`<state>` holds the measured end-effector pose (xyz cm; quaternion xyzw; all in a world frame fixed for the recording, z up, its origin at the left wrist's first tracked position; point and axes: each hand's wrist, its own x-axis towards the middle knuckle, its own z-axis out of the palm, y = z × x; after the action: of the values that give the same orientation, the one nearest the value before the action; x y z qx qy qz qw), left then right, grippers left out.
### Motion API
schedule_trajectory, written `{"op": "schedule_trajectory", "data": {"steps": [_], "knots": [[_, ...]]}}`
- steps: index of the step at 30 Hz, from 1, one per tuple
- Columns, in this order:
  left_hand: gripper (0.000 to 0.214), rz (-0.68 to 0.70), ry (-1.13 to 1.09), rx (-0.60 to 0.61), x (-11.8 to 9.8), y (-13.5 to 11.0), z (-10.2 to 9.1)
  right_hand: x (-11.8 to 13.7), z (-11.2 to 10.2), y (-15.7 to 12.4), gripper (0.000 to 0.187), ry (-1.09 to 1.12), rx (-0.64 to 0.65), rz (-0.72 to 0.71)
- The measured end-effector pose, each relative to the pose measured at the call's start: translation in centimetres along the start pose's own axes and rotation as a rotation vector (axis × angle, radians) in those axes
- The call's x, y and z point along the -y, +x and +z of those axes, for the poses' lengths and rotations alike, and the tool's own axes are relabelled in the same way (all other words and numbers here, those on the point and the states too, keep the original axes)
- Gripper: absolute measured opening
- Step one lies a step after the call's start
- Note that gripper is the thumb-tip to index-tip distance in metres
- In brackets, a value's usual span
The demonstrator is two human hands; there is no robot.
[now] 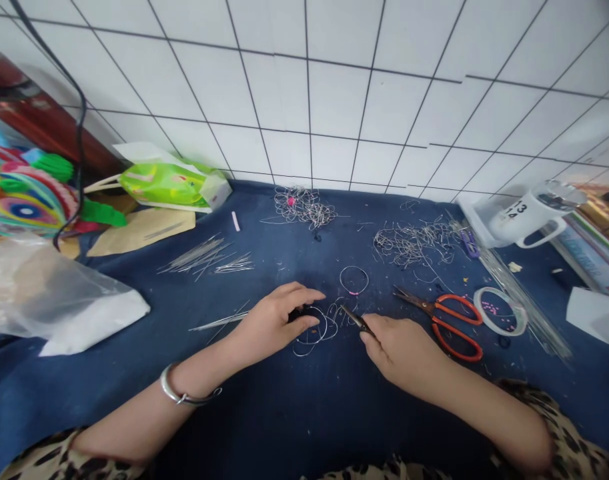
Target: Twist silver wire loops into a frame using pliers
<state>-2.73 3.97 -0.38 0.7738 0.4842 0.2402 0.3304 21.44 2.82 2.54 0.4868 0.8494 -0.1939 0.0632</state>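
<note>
My left hand [279, 313] hovers over several loose wire rings [314, 340], its thumb and forefinger apart with nothing visibly gripped between them. In my right hand [407, 353] is a pair of dark, slim-nosed pliers [357, 318]; their tips point at the small wire loops [338, 312] between my hands. The handles are hidden in my palm. Just beyond lies a wire ring with pink beads [354, 293]. Orange-handled scissors [457, 320] rest right of my right hand, their blades pointing left. Straight wires [219, 322] lie by my left wrist.
Tangled wire heaps [309, 208] [409, 241] sit toward the tiled wall. At right are a round dish of pink beads [501, 327], long wires [529, 303] and a white mug [527, 213]. A plastic bag [84, 300] and green packet [164, 185] stand left.
</note>
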Motion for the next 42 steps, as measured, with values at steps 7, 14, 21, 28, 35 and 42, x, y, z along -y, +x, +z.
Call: {"op": "schedule_trajectory", "data": {"steps": [7,14,21,28,35,42], "knots": [[0.021,0.036,-0.026,0.017,0.0,0.2,0.7,0.1,0.4,0.0,0.021,-0.024,0.005,-0.015],[0.021,0.048,-0.111,0.031,-0.4,-0.2,0.9,0.1,0.2,-0.2,0.019,-0.012,-0.007,-0.023],[0.017,0.065,-0.132,0.003,-0.5,-0.3,1.2,0.4,0.1,-0.4,0.019,0.015,-0.030,-0.053],[0.017,0.036,-0.115,0.005,-1.0,-0.5,1.3,0.5,0.2,-0.4,0.022,0.006,-0.051,-0.068],[0.020,0.054,-0.135,0.009,-0.7,-0.5,1.4,0.6,-0.1,-0.4,0.023,0.007,-0.058,-0.062],[0.016,0.056,-0.126,0.042,-0.8,-0.6,0.9,-1.0,-1.1,0.3,0.025,0.455,0.209,0.049]]}}
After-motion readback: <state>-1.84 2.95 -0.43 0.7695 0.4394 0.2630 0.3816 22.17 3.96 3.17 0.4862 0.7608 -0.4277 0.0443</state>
